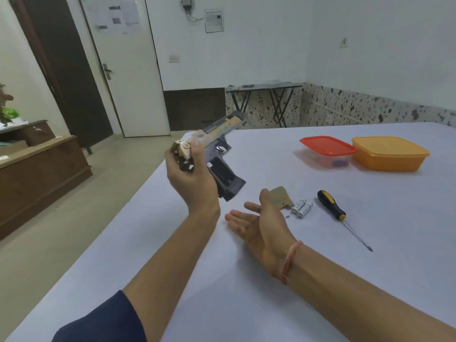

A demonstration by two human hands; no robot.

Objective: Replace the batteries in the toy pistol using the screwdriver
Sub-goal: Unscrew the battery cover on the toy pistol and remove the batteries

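We have the toy pistol [222, 154] up in the air above the near left part of the table [222, 280]. Our left hand [190, 178] is wrapped round its rear end, so the muzzle points away and the grip hangs down toward us. The battery bay [223, 172] in the grip is uncovered and looks dark inside; we cannot tell whether a cell is left in it. Our right hand [256, 223] holds nothing and lies flat, palm up, fingers spread, just below the grip.

This looks like the emptying or checking step, with the palm ready as a catch. To do it well, we should keep the bay's mouth straight over the palm and tip the pistol gently rather than shake it, so a loose cell drops into the hand and not off the table edge.

The cover [280, 196], the small screw [287, 216] and the batteries [302, 208] lie close together just beyond the right hand, with the screwdriver [332, 204] beside them (that screw is tiny, so we mind our wrist). Before loading, we should read the polarity marks in the bay and seat each cell flat against its spring.
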